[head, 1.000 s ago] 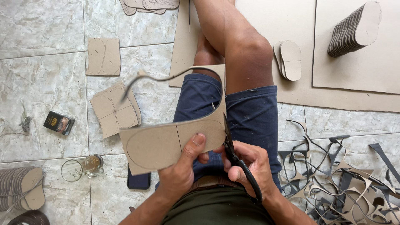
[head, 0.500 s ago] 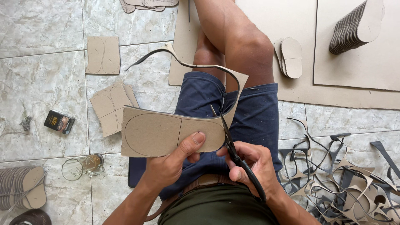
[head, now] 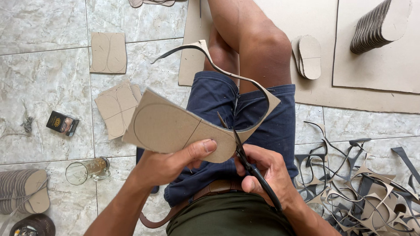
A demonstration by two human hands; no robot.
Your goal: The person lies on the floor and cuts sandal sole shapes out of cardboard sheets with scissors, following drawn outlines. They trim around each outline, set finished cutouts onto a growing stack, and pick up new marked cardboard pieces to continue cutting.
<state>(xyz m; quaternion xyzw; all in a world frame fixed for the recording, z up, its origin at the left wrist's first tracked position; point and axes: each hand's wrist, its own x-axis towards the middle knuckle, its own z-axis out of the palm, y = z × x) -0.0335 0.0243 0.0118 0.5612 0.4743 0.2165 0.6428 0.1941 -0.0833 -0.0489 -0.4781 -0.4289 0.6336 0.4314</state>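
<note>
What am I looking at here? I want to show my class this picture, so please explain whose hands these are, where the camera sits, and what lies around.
The camera sits on a seated person's head and looks down at their lap and a tiled floor. The left hand holds a cardboard piece with sole outlines drawn on it. The right hand works scissors through it, and a thin offcut strip curls away. Around lie stacked cut soles, marked cardboard pieces, a heap of scraps, a glass mug and a small box.
</note>
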